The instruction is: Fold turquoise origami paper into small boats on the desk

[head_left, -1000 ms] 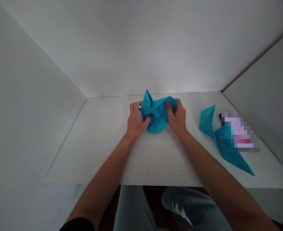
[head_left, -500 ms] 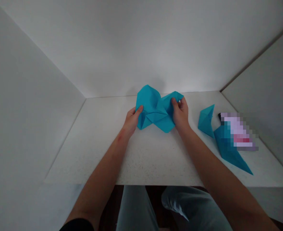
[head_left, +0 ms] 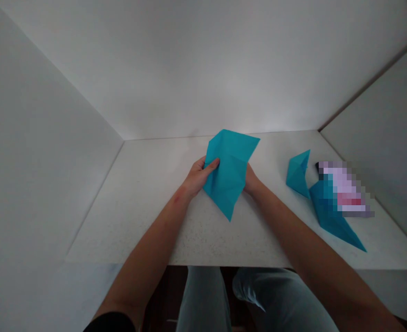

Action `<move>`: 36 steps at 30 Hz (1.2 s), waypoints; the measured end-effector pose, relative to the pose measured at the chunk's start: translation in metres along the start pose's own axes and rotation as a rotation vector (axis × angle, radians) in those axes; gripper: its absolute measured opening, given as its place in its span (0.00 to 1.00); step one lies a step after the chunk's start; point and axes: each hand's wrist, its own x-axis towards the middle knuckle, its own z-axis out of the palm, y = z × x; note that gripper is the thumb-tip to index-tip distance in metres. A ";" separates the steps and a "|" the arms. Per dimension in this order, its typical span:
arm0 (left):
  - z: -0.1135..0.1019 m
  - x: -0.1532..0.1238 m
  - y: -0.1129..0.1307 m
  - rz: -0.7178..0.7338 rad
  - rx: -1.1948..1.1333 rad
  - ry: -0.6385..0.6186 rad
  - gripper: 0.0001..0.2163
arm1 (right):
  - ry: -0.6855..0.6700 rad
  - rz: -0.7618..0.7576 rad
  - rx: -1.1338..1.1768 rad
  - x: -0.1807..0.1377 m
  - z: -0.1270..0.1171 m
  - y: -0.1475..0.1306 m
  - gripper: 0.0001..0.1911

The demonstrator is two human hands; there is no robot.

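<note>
A creased sheet of blue paper (head_left: 229, 170) is held up above the white table (head_left: 148, 207), tilted toward me so its flat face shows. My left hand (head_left: 198, 177) grips its left edge, thumb on the front. My right hand (head_left: 250, 182) is mostly hidden behind the sheet's right side, and only the heel of the hand and the wrist show.
To the right lie a small folded blue paper piece (head_left: 298, 173) and a longer pointed blue paper piece (head_left: 334, 221), partly under a blurred object (head_left: 345, 189). White walls close in the table at the back and both sides. My knees show below the front edge.
The paper has gone from a crumpled, partly folded shape to an opened, flatter sheet. It has been lifted and turned, and now covers most of my right hand.
</note>
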 end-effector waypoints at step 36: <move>-0.077 0.005 0.027 0.161 0.963 0.624 0.08 | 0.388 -0.051 -0.608 0.016 -0.079 -0.026 0.30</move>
